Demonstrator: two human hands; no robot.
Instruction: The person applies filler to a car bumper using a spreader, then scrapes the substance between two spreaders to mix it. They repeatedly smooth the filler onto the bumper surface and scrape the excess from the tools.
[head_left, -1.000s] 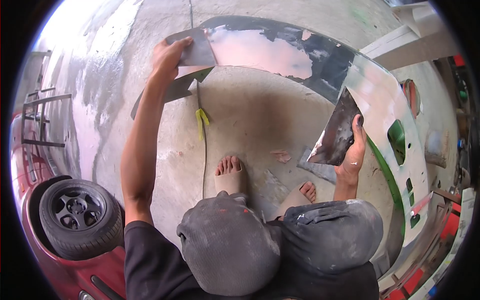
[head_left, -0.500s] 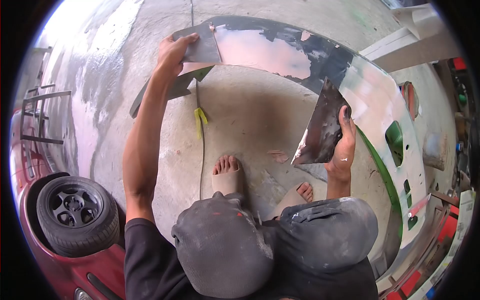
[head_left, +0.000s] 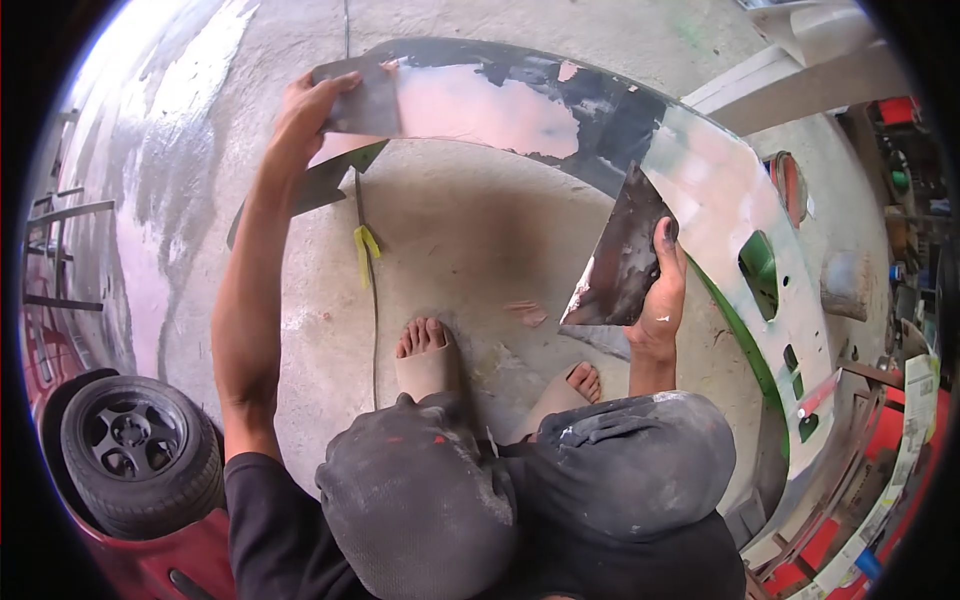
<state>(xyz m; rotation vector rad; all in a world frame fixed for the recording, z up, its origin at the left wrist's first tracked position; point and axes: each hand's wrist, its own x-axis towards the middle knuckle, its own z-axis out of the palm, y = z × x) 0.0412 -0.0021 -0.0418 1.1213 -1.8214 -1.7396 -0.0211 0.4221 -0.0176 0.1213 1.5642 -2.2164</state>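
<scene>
In the head view, my left hand [head_left: 300, 118] is closed on a grey flat putty spreader [head_left: 365, 98]. The spreader lies against the left part of a long curved car bumper [head_left: 715, 175]. Beside its right edge, a smooth pink filler patch [head_left: 490, 108] covers dark, patchy paint. My right hand [head_left: 660, 295] grips a dark, roughly triangular-looking plate [head_left: 622, 260] with its thumb on top. Pale pink filler sticks to the plate's left edge, and the thumb tip is darkened. The fingers beneath the plate are hidden.
A dark wheel [head_left: 140, 455] rests by a red car [head_left: 165, 560] at lower left. A cable with a yellow tag [head_left: 364, 250] crosses the concrete floor between the bumper and my sandalled feet. Red and newspaper-covered items stand at right; a metal frame [head_left: 65, 255] is at left.
The whole view has shifted, so most things appear farther left. The spreader has slid slightly left along the bumper and its filler-edged side shows less. The right hand still holds the plate.
</scene>
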